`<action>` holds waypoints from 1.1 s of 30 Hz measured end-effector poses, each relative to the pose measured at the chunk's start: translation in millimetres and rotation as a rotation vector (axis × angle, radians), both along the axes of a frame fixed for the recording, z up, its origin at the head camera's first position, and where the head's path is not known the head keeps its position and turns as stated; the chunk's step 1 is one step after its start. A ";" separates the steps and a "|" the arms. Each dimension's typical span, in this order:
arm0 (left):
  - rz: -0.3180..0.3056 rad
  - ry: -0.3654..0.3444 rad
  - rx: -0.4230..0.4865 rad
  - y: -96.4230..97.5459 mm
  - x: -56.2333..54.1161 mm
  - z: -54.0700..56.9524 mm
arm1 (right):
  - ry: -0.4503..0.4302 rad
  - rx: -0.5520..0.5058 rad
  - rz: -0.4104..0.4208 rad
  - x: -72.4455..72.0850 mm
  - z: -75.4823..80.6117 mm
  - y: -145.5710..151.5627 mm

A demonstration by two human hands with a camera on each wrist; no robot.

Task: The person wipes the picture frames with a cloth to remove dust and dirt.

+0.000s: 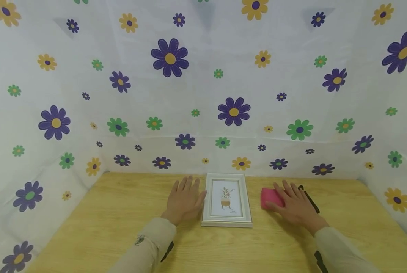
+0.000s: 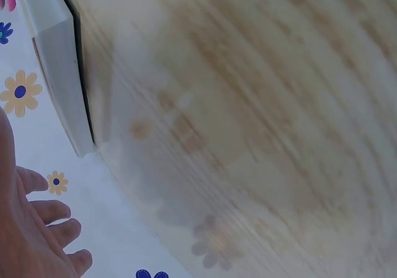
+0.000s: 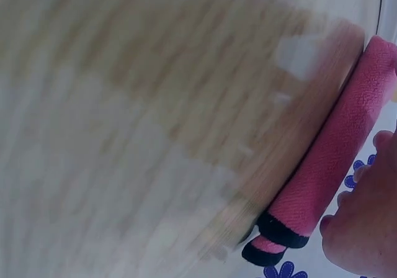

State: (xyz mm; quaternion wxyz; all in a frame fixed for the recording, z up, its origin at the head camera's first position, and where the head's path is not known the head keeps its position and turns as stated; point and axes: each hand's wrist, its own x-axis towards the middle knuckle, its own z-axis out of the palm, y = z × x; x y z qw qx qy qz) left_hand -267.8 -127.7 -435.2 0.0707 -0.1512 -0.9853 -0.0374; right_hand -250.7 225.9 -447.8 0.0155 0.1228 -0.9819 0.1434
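A white picture frame (image 1: 226,199) with a drawing of a potted plant lies face up on the wooden table. My left hand (image 1: 184,201) is palm down just left of it, fingers extended and thumb close by the frame's edge. In the left wrist view the side of the frame (image 2: 59,73) stands near the fingers. To the right of the frame, a folded pink cloth (image 1: 271,198) with a black border lies on the table. Over the cloth's right part is my right hand (image 1: 297,204), fingers spread. The right wrist view shows the cloth (image 3: 338,147) beside that hand.
The wooden table (image 1: 121,235) reaches back to a white curtain (image 1: 196,87) printed with purple, yellow and green flowers, which also closes off both sides. The cloth's black edge (image 1: 310,201) shows beyond the right hand.
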 end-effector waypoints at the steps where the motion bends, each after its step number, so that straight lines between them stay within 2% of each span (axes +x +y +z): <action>1: -0.001 0.001 -0.004 -0.6 -0.1 0.3 | 0.003 0.005 0.002 -1.5 -0.9 -0.7; 8: 0.008 0.001 -0.041 -2.9 -2.1 4.5 | -0.015 0.029 0.003 -10.0 -3.6 -2.0; 14: -0.001 0.000 -0.034 -4.4 -1.7 3.7 | -0.069 0.043 0.009 -12.2 -8.0 -1.4; 18: -0.002 0.002 -0.032 -5.5 -0.1 3.1 | -0.071 0.051 0.016 -14.2 -10.8 -0.4; 27: 0.002 0.002 -0.025 -12.1 2.4 1.6 | -0.138 0.090 0.017 -15.3 -5.7 1.1; 33: -0.012 0.024 -0.004 -15.4 2.8 -0.7 | -0.086 0.100 0.078 -15.3 -4.6 5.8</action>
